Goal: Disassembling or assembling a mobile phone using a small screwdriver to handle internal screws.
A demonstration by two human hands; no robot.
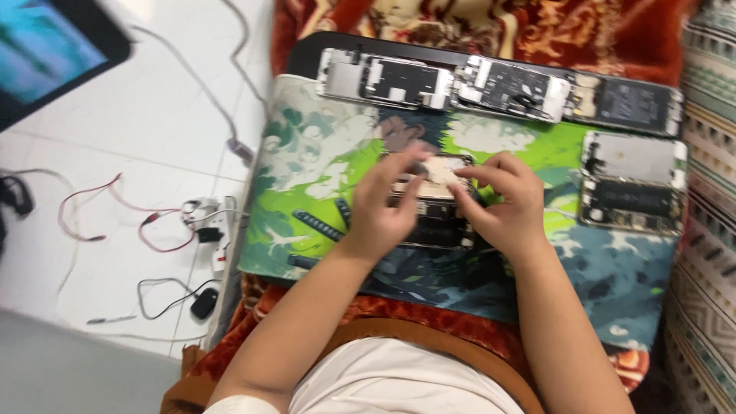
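Note:
An opened phone [438, 201] lies in the middle of a green and blue printed mat [322, 161], its insides showing. My left hand [387, 207] rests over the phone's left side, fingers curled toward a small dark part at the top. My right hand [502, 203] covers the phone's right side, fingertips pinched near its upper edge. The frame is blurred, so what the fingers pinch is unclear. Both forearms reach in from the bottom.
Three more opened phones [387, 79] [512, 86] [632, 103] line the mat's far edge, and another [632, 184] lies at right. Left of the mat, a white floor holds red wires [115, 207], a white power strip [218, 222] and a tablet [46, 54]. Red patterned cloth [491, 23] surrounds the mat.

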